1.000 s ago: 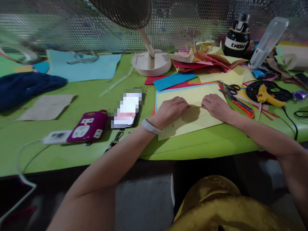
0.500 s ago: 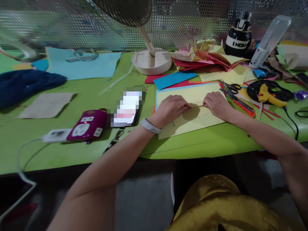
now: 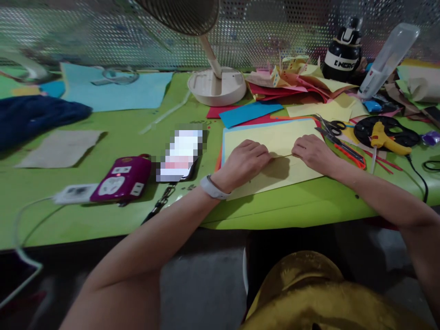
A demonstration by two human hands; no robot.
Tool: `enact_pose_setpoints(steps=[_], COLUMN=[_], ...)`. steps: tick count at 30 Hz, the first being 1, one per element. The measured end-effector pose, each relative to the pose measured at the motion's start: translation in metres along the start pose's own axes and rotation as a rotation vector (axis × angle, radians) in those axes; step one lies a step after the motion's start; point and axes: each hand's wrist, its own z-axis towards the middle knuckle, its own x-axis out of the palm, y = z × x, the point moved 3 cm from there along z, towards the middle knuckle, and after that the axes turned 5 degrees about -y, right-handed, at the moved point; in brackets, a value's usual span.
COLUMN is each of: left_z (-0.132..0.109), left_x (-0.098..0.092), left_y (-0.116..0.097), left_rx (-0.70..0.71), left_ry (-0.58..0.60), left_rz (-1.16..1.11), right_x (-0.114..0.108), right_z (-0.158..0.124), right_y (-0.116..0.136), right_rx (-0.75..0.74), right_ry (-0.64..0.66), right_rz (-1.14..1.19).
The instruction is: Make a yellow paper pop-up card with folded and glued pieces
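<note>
A pale yellow paper sheet (image 3: 275, 137) lies on the green table (image 3: 103, 206) in front of me, folded across its middle. My left hand (image 3: 244, 160) rests on the fold's left end with its fingers curled down, pressing the paper. At the fold's right end my right hand (image 3: 311, 151) presses the same way, fingers bent onto the sheet. A white band sits on my left wrist (image 3: 213, 188). Under the yellow sheet show edges of blue and orange paper.
A phone (image 3: 180, 153) and a magenta power strip (image 3: 120, 178) lie left of the sheet. A fan base (image 3: 216, 86) stands behind. Scissors (image 3: 330, 127), an orange cutter (image 3: 350, 153), a yellow glue gun (image 3: 387, 137), a black bottle (image 3: 342, 52) and heaped coloured paper (image 3: 295, 82) crowd the right.
Both hands have slid slightly toward me along the yellow sheet, and the near half now lies flatter under the fold. The view has shifted a little.
</note>
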Motion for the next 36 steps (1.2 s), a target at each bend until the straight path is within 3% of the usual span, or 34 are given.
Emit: enact_pose_setpoints(steps=[5,11,15,21,27,31,33,36], left_z=[0.001,0.002,0.001,0.0,-0.001,-0.007,-0.008,-0.004], left_x=[0.003,0.011,0.017,0.014,0.013,0.008,0.0,-0.01], left_y=[0.006,0.017,0.022,0.022,0.026,0.037,0.037,0.021], left_rx=[-0.106,-0.39,-0.526,-0.543,-0.638,-0.578,-0.517,-0.434], left_ry=[-0.044,-0.11,-0.053,-0.087,-0.019,0.026,-0.037,-0.234], left_rz=[-0.076,-0.29,-0.346,-0.434,-0.424,-0.404,-0.306,-0.095], right_x=[-0.001,0.001,0.004,0.004,0.002,0.004,0.005,0.006], right_z=[0.003,0.01,0.012,0.012,0.013,0.012,0.012,0.013], right_y=[0.0,-0.005,-0.006,-0.012,-0.018,-0.021,-0.023,-0.023], right_rx=[0.051,0.308,0.39,0.49,0.532,0.541,0.545,0.527], right_ry=[0.018,0.029,0.009,-0.036,-0.048,-0.047,-0.054,-0.06], right_rz=[0.011,0.126,0.174,0.28,0.411,0.447,0.434,0.421])
